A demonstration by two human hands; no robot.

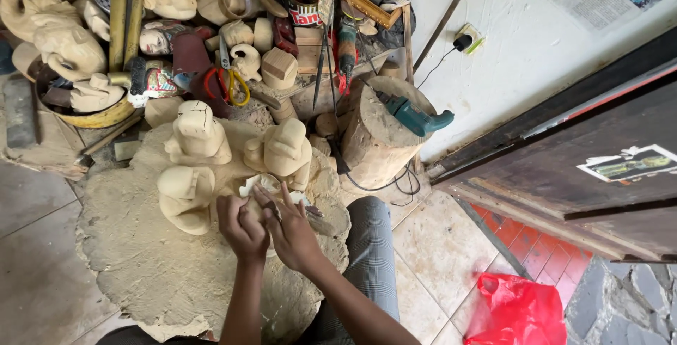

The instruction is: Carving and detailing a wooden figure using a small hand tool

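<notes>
Both forearms are bare from the bottom edge of the frame to the wrists, with no sleeve in view. The left hand (242, 228) and right hand (290, 231) show no gloves, rings or watch. One leg wears grey trousers (371, 260) in a fine check pattern, the fabric lightly creased along its length.

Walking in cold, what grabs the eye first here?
The pale unfinished wooden figures standing on a sawdust-covered mat at centre, with the left hand and right hand together on a small carving. Then the teal power drill lying on a log stump, and the red plastic bag at lower right.
</notes>
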